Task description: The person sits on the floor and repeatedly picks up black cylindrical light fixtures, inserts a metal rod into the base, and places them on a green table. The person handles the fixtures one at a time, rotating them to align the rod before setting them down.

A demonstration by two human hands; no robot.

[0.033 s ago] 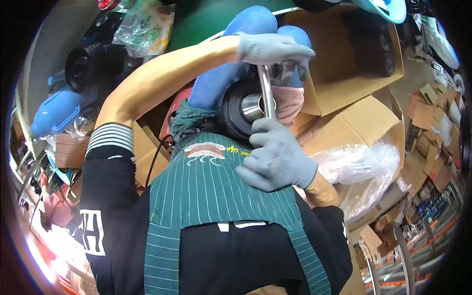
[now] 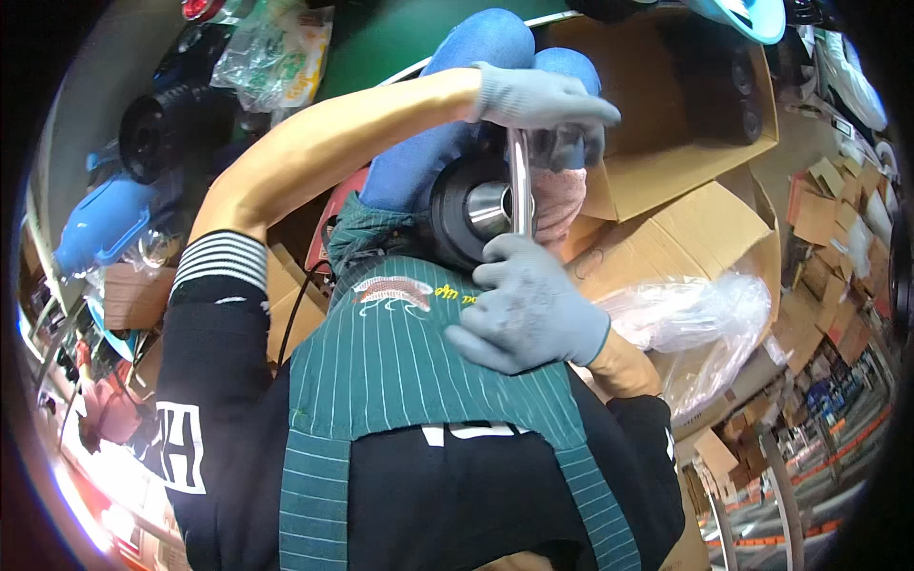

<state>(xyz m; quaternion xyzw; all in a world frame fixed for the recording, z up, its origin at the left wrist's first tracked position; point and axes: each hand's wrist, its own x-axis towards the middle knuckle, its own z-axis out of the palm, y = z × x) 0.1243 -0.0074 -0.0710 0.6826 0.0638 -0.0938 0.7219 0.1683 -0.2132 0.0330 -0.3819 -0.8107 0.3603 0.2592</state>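
Grey-gloved left hand [image 2: 538, 100] and right hand [image 2: 528, 314], fingers clamped round steel bar [image 2: 519, 181], cardboard box [image 2: 685, 124] edge close beside.

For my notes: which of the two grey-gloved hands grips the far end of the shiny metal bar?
The left hand; it closes over the shiny metal bar at its top, while the right hand holds the near end.

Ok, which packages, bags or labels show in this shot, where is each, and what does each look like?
Open cardboard box: upper right, behind the hands, brown, flaps open.
Second cardboard box: right of centre, brown, flap raised.
Clear plastic bag: right, beside the right hand, crumpled.
Plastic bag: top left, clear with yellow and green contents.
Apron patch: chest, red and white oval.
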